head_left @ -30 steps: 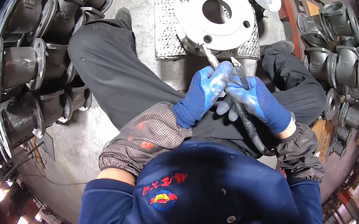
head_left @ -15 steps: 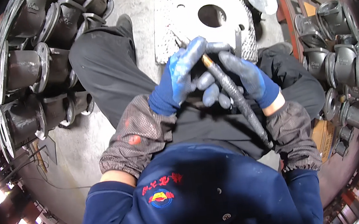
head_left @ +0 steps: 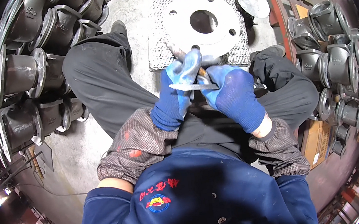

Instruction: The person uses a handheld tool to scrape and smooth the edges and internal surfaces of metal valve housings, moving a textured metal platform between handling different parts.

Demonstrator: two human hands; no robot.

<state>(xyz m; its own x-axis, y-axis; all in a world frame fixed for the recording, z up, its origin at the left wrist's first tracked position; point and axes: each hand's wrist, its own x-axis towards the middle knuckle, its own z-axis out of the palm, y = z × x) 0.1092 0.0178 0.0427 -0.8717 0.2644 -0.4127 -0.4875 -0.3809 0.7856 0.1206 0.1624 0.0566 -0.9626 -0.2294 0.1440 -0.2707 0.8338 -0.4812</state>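
Both gloved hands meet over my lap, just below a white round flange (head_left: 173, 27) with a large central hole and smaller bolt holes. My left hand (head_left: 176, 92) is closed around a slim brownish tool (head_left: 175, 51), whose far end points toward the flange's lower edge. A bit of brass fitting (head_left: 202, 71) shows between the hands. My right hand (head_left: 232, 87), back upward, grips a flat grey metal strip (head_left: 192, 86) with a pointed tip. That strip crosses in front of my left fingers, its tip to the left. Most fingertips are hidden.
The flange lies on a textured metal block (head_left: 158, 52) between my legs. Stacked dark flanged pipe castings (head_left: 20, 73) stand at left, with more castings (head_left: 339, 65) at right. A red-edged metal frame (head_left: 279, 19) and a cardboard box (head_left: 315, 142) are on the right.
My right hand has moved left against my left hand and turned its back upward. The strip now points left. The tape-wrapped hose that ran toward the lower right is hidden.
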